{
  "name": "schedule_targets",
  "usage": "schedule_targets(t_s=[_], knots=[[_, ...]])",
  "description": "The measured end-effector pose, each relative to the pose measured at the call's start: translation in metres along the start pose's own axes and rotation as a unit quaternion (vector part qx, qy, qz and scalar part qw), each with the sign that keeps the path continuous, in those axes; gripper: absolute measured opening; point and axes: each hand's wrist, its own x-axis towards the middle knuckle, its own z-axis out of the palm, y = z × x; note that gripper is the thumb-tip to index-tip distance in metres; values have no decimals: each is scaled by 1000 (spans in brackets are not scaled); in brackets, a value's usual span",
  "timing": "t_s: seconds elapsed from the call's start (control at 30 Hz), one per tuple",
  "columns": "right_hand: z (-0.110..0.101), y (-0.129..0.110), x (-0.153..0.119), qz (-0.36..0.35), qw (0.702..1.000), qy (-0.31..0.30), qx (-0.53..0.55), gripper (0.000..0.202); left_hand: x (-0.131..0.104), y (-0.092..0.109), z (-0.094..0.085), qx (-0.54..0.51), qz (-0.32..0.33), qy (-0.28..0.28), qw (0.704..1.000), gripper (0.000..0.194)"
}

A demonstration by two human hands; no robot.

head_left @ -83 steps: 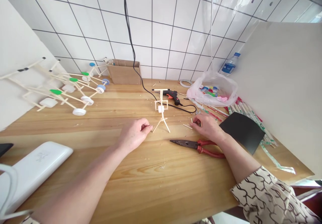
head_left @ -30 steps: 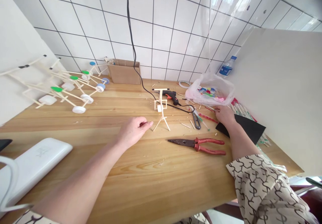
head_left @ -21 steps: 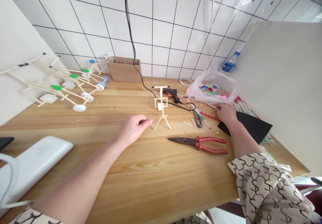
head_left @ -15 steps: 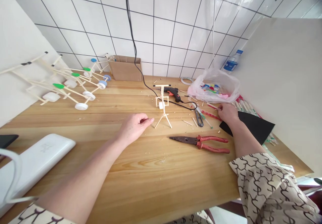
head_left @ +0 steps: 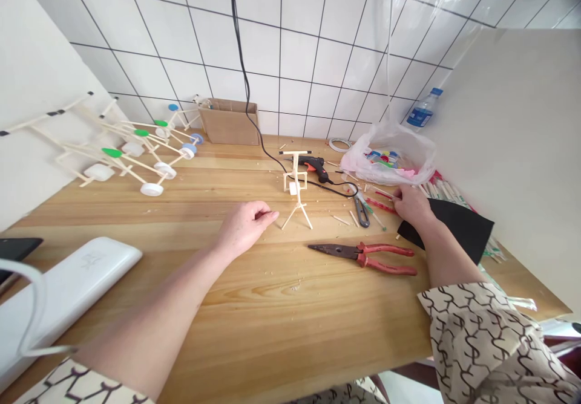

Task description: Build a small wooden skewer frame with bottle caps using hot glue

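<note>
My left hand (head_left: 245,225) rests on the wooden table with its fingers curled together; what it may pinch is too small to make out. Just right of it a small stick frame (head_left: 296,189) with a white piece in its middle stands on splayed legs. At the right, my right hand (head_left: 412,205) is closed by a red-and-white stick (head_left: 384,193), its fingertips partly hidden. A black sheet (head_left: 463,225) lies beside and partly under that wrist. Pliers with red handles (head_left: 363,256) lie between the two forearms, and a grey cutter (head_left: 361,211) is behind them.
Several stick models with wheels (head_left: 152,189) stand at the left. A white power bank (head_left: 91,277) is at the front left. Behind are a cardboard box (head_left: 231,124), a black glue gun (head_left: 313,165) with its cord, a plastic bag (head_left: 358,159) and a bottle (head_left: 422,110).
The whole view has shifted slightly to the right and up. Both hands stay in nearly the same places, and no object has clearly moved on the table.
</note>
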Motion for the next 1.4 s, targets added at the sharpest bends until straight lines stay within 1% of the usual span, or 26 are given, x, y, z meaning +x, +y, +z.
schedule_targets(t_s=[0.17,0.3,0.53,0.63,0.77,0.83,0.93,1.0,1.13,1.2,1.3,1.4], knots=[[-3,-7,-3,-13,999,13,47,10,0,-1,0,-22,-7,-9,1000,26],[-6,-11,-6,-17,996,22,89,9,0,-2,0,-28,-9,-21,999,26],[-12,-17,-12,-42,986,51,155,2,1,-3,1,-4,21,-1,1000,37],[-13,-21,-16,-63,980,56,178,5,0,-3,1,5,29,6,1000,43],[-12,-24,-19,-82,975,72,193,8,0,-5,2,-14,25,-6,1000,44],[-10,-25,-18,-84,975,88,188,7,0,-5,2,-3,28,2,1000,43],[-8,-28,-19,-98,973,104,180,12,0,-4,2,10,33,21,999,40],[-8,-33,-22,-130,971,83,181,13,0,-3,2,7,34,24,999,37],[-12,-50,-37,-216,960,-21,177,10,0,-2,2,8,34,25,999,33],[-16,-58,-44,-240,957,-57,154,13,0,-2,2,8,29,21,999,33],[-20,-66,-51,-256,957,-85,102,15,0,-1,2,10,22,15,1000,33],[-22,-72,-55,-267,957,-87,73,13,-1,0,1,14,24,15,999,32]])
